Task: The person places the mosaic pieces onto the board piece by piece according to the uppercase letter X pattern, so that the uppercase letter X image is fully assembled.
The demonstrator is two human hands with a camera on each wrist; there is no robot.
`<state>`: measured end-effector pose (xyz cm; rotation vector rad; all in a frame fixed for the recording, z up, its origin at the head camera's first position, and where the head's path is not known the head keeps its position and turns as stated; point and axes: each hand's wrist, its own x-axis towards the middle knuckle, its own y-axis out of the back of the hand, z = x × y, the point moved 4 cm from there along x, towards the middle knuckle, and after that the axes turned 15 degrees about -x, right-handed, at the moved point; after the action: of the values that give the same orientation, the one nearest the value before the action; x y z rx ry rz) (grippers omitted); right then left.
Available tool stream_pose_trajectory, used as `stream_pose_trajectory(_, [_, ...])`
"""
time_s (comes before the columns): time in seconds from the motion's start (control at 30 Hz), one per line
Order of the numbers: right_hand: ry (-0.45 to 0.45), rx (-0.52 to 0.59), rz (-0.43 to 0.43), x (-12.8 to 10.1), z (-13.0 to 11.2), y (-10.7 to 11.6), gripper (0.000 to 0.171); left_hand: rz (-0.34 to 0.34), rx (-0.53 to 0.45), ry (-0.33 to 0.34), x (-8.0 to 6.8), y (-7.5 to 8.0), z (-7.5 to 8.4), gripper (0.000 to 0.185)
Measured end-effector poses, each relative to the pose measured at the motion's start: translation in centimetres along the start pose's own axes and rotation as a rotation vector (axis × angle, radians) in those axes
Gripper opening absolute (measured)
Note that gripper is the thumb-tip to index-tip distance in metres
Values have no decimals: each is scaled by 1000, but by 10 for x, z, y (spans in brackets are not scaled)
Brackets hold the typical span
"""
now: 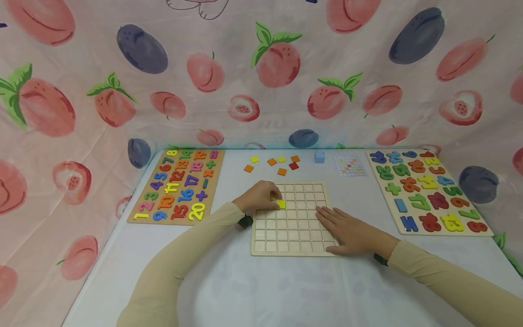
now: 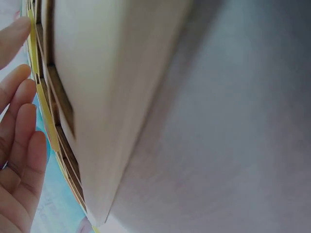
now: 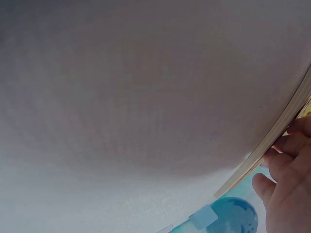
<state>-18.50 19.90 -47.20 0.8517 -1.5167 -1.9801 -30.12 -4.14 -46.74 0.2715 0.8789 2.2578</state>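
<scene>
A wooden grid board (image 1: 286, 234) lies on the table. My left hand (image 1: 258, 196) is over its upper left part, thumb and fingertips about a small yellow square tile (image 1: 281, 204) at the grid. The left wrist view has this yellow tile (image 2: 33, 46) between thumb and index fingertip, low on the board. A second yellow tile (image 2: 47, 114) sits at the grid under the other fingers, mostly hidden in the head view. My right hand (image 1: 347, 229) rests flat on the board's right edge, fingers extended; in the right wrist view its fingertips lie along the board's edge (image 3: 262, 158).
Beyond the board lie loose tiles: several orange ones (image 1: 282, 171), two yellow ones (image 1: 254, 159) and a red one (image 1: 293, 166). A blue block (image 1: 319, 157) and a colour-pattern card (image 1: 350, 166) are behind it. Number puzzle boards stand left (image 1: 135, 217) and right (image 1: 488, 230).
</scene>
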Motion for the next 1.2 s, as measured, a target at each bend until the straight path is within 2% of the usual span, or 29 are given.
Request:
stream_pose_trajectory(0.37, [-5, -9, -9, 1, 0, -2, 92, -37, 29, 15, 0, 0, 4, 20])
stream_pose_trajectory(0.73, [1, -7, 15, 0, -1, 1, 91, -36, 51, -15, -2, 1, 5, 22])
stream_pose_trajectory(0.93, [-4, -4, 24, 0, 0, -1, 92, 2, -32, -2, 3, 6, -3, 23])
stream_pose_trajectory(1.2, [2, -14, 25, 0, -1, -1, 91, 33, -186, -18, 16, 31, -4, 26])
